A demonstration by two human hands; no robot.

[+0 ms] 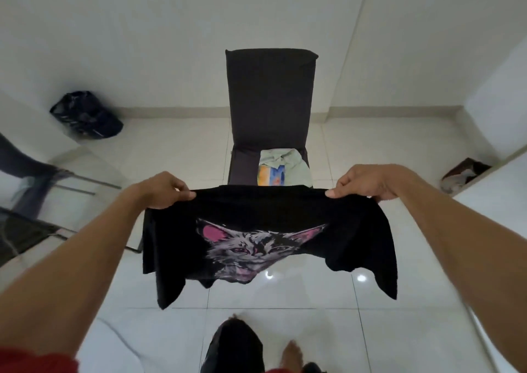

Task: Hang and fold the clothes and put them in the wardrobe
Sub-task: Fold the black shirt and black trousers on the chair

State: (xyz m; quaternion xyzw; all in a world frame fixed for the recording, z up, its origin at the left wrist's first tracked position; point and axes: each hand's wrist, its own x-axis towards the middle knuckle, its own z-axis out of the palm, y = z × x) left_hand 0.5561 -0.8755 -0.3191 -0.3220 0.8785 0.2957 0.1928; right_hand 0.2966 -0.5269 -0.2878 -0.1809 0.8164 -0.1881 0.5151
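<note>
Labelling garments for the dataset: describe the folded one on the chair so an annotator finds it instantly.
Start at the tall dark chair against the far wall, straight ahead. On the right side of its seat lies a folded pale green shirt. Unlike the black cat-print T-shirt held up in front, it is light, with an orange and blue print.

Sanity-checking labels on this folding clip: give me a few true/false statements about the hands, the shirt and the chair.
1. Both hands grip the black cat T-shirt. True: left hand and right hand pinch its top edge.
2. The T-shirt lies flat on the floor. False: it hangs in the air between the hands.
3. A folded light garment sits on the dark chair seat. True.
4. The chair seat is bare. False: the light garment lies on it.
5. The T-shirt print shows a dog. False: a cat face.
</note>
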